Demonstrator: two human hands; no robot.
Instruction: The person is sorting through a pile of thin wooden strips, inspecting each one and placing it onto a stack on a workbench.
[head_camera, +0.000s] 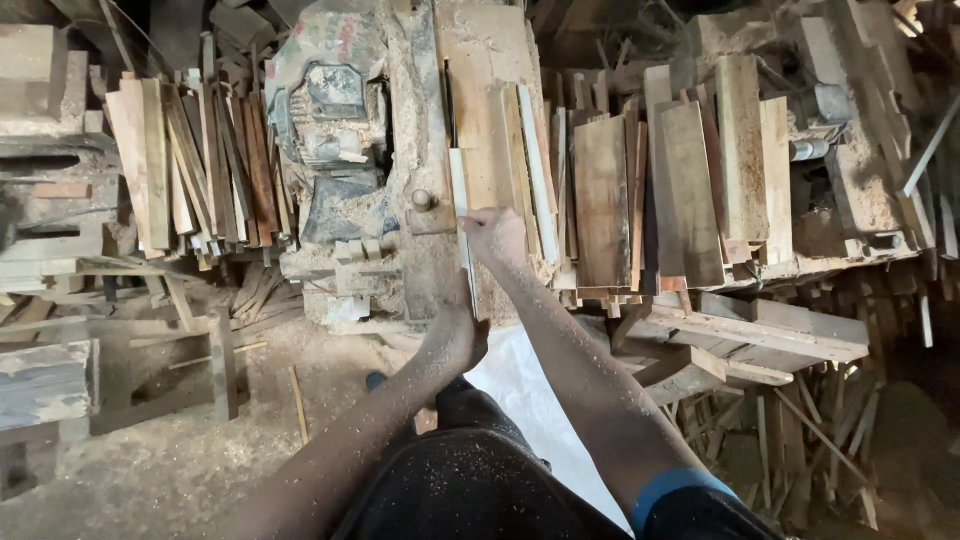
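Note:
A thin pale wood strip (460, 190) lies lengthwise on the sawdust-covered saw table (490, 90). My right hand (495, 235) rests on the strip's middle, fingers pressed down on it. My left hand (457, 335) grips the strip's near end at the table's front edge. Both forearms are dusted with sawdust. A dusty motor housing (335, 130) sits just left of the strip.
Stacks of wooden slats (200, 170) lean at the left. Cut boards (690, 190) are piled on the bench to the right. Offcuts (820, 430) litter the floor at the lower right. A wooden bench (50, 385) stands at the lower left on sawdust.

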